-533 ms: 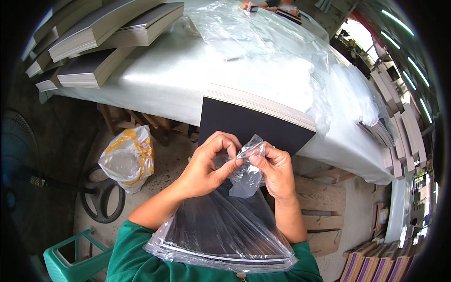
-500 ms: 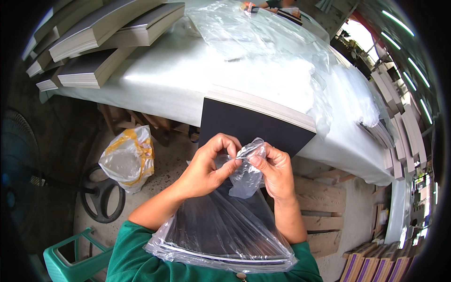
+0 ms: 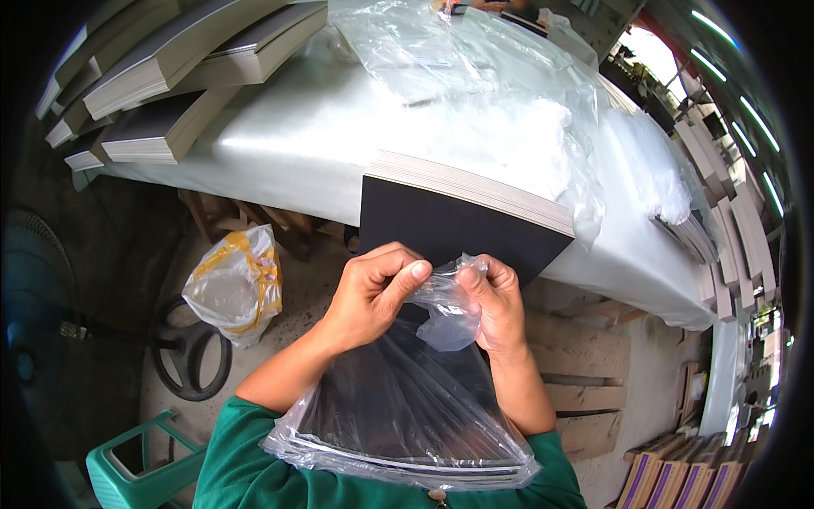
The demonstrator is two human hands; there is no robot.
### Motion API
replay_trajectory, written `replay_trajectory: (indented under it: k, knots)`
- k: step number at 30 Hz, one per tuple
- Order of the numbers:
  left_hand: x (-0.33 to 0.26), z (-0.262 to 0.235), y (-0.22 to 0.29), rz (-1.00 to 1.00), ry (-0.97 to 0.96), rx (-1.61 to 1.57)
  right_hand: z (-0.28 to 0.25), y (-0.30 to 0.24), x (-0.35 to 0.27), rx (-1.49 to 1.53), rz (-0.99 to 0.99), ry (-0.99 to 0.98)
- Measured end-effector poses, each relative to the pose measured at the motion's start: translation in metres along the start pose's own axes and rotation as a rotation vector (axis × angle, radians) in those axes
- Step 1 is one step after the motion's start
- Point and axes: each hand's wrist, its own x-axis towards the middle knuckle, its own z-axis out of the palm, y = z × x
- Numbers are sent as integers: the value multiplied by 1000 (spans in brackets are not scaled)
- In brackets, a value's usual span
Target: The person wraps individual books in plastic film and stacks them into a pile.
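Fingers (image 3: 415, 273) of the left hand (image 3: 365, 297) pinch, thumb against index, one side of the gathered end of a clear plastic bag (image 3: 452, 329); those of the right hand (image 3: 500, 314) are clamped on the other side, the crumpled film spanning the short gap between. The bag lies against the person's green-clothed front, directly below the hands, and encloses a flat dark block (image 3: 365, 407) with pale layered edges at its near end. On the floor to the left, a white bag (image 3: 233, 288) with yellow bands stands beside a dark round base (image 3: 191, 356); its contents cannot be made out. At lower right, a row of tan blocks (image 3: 678, 475) bears purple stripes; any lettering is too small to read. Beyond the hands, a large black-covered block (image 3: 458, 220) tilts at the front edge of the table (image 3: 288, 161), its pale edge uppermost and its lower part hidden by the hands. Loose clear sheets (image 3: 475, 76) spread across the table top, between pale-edged stacks at left (image 3: 203, 64) and right. Floor separates the white bag from the left forearm; wooden slats (image 3: 585, 399) lie to the right of the right forearm.
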Motion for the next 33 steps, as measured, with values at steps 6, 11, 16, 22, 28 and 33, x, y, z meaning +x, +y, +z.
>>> replay_trajectory:
  k: [6, 11, 16, 22, 28, 33]
  knots:
    - [7, -4, -10, 10, 9, -62, 0, -2, 0, 230, -90, -156]
    - [7, 11, 10, 193, -193, 64, 3, 5, -2, 27, -198, 43]
    - [20, 11, -3, -148, -11, -693, -18, 2, -13, -78, 54, -337]
    - [-22, 9, -28, -152, -1263, 55, -62, -35, -20, 410, -7, -305]
    - [-15, -32, -47, -498, -853, -349, -104, -34, -60, -138, 46, -60]
    - [4, -23, -42, -424, -627, -598, -118, -5, -60, 332, 442, 62]
